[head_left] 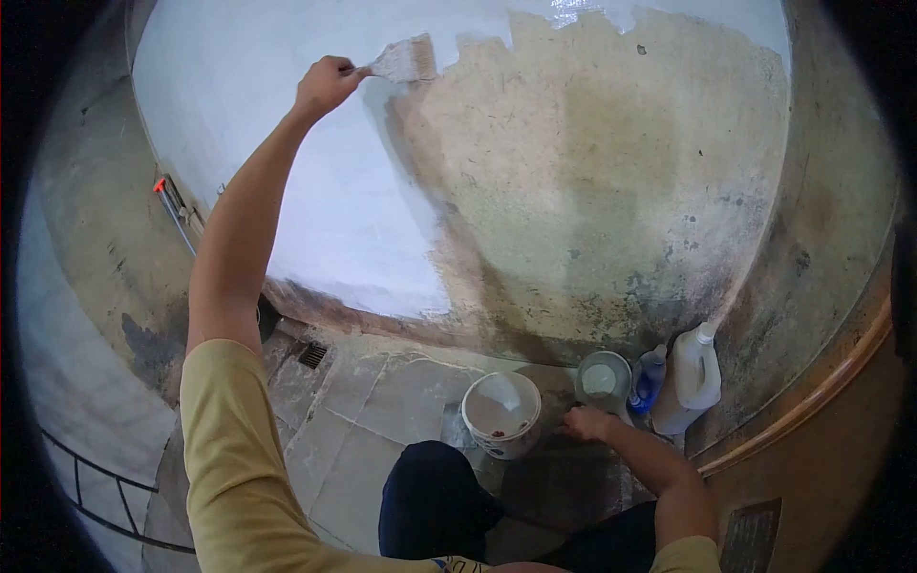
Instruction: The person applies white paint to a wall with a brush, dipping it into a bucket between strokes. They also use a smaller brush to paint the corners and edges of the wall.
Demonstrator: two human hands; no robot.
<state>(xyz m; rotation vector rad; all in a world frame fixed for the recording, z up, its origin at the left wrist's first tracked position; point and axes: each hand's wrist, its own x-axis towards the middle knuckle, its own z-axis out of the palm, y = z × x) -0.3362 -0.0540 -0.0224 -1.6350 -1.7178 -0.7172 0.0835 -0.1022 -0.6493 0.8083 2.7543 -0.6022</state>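
My left hand (330, 86) is raised against the wall, its fingers closed round the handle of a wide paintbrush (406, 59). The bristles point right and touch the wall at the border between the white paint (334, 181) and the bare, stained surface (592, 143). Low on the right, my right hand (585, 423) is beside a white bucket (502, 411) and just below a small round container (604, 378). Its fingers are partly in shadow, and I cannot make out whether they hold anything.
A blue bottle (649, 377) and a large white jug (690, 377) stand at the wall's foot on the right. A floor drain (312, 355) lies left of the bucket. A red-ended tool (172, 205) leans at the left. My knee (435, 497) is near the bucket.
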